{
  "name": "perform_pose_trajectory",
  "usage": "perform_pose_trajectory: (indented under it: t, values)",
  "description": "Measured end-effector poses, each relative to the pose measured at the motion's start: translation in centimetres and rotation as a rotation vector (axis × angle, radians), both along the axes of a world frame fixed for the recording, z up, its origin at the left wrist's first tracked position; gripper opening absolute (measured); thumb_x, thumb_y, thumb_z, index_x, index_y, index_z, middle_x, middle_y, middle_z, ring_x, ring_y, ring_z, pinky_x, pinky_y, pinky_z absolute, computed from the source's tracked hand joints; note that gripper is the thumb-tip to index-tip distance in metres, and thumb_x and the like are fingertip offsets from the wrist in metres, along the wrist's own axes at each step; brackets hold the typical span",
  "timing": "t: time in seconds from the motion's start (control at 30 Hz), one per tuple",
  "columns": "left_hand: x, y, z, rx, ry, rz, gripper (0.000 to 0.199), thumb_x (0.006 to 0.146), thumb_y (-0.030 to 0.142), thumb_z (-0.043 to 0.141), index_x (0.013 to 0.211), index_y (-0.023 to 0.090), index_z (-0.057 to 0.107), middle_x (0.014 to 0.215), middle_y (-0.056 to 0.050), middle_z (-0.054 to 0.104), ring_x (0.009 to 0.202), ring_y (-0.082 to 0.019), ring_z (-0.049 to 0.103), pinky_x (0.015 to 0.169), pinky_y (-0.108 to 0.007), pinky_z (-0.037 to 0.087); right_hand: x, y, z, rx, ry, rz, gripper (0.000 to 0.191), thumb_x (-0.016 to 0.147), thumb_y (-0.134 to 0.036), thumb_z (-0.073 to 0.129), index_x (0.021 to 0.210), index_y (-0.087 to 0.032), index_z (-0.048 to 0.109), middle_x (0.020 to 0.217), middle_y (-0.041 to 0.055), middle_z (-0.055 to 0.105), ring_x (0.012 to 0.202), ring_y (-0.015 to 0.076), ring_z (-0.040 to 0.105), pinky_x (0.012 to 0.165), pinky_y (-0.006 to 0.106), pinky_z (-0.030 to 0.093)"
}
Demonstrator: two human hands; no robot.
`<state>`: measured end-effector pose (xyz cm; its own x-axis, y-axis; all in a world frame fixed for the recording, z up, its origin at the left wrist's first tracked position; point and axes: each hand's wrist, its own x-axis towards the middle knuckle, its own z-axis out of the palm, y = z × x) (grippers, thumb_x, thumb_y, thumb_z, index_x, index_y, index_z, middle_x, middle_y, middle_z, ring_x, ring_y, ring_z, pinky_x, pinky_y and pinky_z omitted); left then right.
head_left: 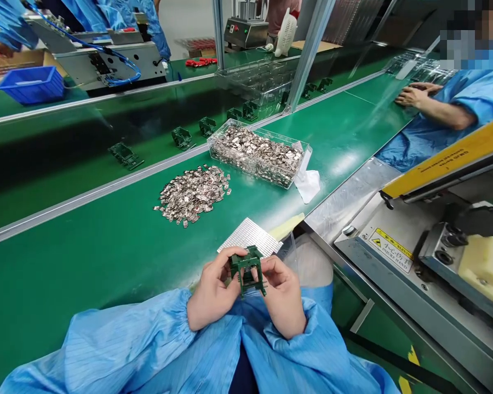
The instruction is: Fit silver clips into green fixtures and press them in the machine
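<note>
Close to my body, both hands hold a dark green plastic frame-like part (250,268) with thin prongs. My left hand (213,290) grips its left side between thumb and fingers. The fingers of my right hand (286,298) are closed on its right side; whether they also pinch a small piece cannot be seen. Just beyond the part lies a silvery sheet with a grid pattern (246,235), partly covered by it. Farther out, a loose pile of small metal pieces (195,194) lies on the green table, near a clear plastic tray (307,160) filled with similar pieces.
A white cloth (309,187) touches the tray. Several green parts (124,155) rest beyond the metal rail. At right stands a machine with a yellow bar (447,156); past it, a co-worker's hands (417,96) are at the table. A blue bin (30,86) stands far left.
</note>
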<state>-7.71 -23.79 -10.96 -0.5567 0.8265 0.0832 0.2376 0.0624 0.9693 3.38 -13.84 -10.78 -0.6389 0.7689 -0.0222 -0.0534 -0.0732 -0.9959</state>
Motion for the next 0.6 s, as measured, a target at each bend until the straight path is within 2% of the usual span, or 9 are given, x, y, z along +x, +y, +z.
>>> perform_pose_trajectory:
  t: [0.1,0.17,0.23,0.33,0.43,0.5,0.6]
  values:
    - [-0.5,0.6,0.2,0.005,0.004,-0.012,0.026,0.087,0.028,0.058,0.112,0.021,0.057,0.077,-0.001,0.06,0.058,-0.011,0.052,0.052,-0.021,0.043,1.7,1.0,-1.0,-0.025,-0.033,-0.062,0.028,0.082,-0.047,0.071,0.079,-0.019,0.065,0.073,0.0029,0.064,0.068,0.0163,0.06,0.061,0.026,0.052]
    - [-1.4,1.5,0.3,0.031,-0.011,0.041,0.029,0.087,0.032,0.06,0.113,0.02,0.056,0.08,-0.002,0.059,0.062,-0.012,0.054,0.055,-0.022,0.047,2.7,2.1,-2.4,-0.04,-0.086,-0.179,0.034,0.083,-0.053,0.068,0.083,-0.019,0.065,0.075,0.004,0.066,0.065,0.0162,0.06,0.061,0.028,0.053]
    - [-2.3,2.9,0.5,0.073,-0.053,0.085,0.032,0.085,0.035,0.062,0.112,0.019,0.054,0.083,-0.002,0.059,0.067,-0.013,0.056,0.061,-0.024,0.051,3.2,3.1,-4.0,-0.03,-0.142,-0.233,0.042,0.083,-0.059,0.065,0.083,-0.018,0.065,0.073,0.0055,0.067,0.061,0.0162,0.059,0.058,0.029,0.053]
    - [-3.0,5.6,0.3,0.114,-0.087,0.065,0.037,0.082,0.037,0.065,0.111,0.018,0.052,0.085,-0.002,0.06,0.072,-0.014,0.059,0.066,-0.025,0.052,2.5,4.1,-5.7,0.01,-0.171,-0.165,0.049,0.082,-0.065,0.061,0.083,-0.017,0.068,0.069,0.0056,0.067,0.059,0.0168,0.058,0.057,0.029,0.051]
    - [-2.8,8.1,-0.3,0.154,-0.095,0.013,0.039,0.081,0.036,0.066,0.111,0.017,0.052,0.089,-0.004,0.062,0.078,-0.015,0.061,0.069,-0.025,0.052,0.9,4.1,-6.3,0.049,-0.146,-0.13,0.047,0.082,-0.064,0.061,0.07,-0.018,0.063,0.063,0.0026,0.063,0.059,0.0159,0.056,0.058,0.028,0.048]
    - [-2.5,8.9,-0.9,0.157,-0.117,-0.007,0.039,0.081,0.036,0.066,0.112,0.017,0.051,0.09,-0.004,0.063,0.079,-0.015,0.062,0.069,-0.024,0.052,0.1,3.9,-6.5,0.073,-0.132,-0.131,0.049,0.085,-0.062,0.058,0.063,-0.019,0.058,0.058,0.0014,0.059,0.056,0.0153,0.053,0.056,0.027,0.046]
    - [-2.2,9.2,-1.5,0.12,-0.136,-0.015,0.04,0.081,0.033,0.066,0.114,0.018,0.051,0.091,-0.004,0.064,0.079,-0.014,0.062,0.069,-0.024,0.052,-0.3,3.6,-7.0,0.11,-0.113,-0.146,0.049,0.09,-0.059,0.051,0.064,-0.019,0.058,0.058,0.0015,0.058,0.057,0.0158,0.053,0.056,0.027,0.044]
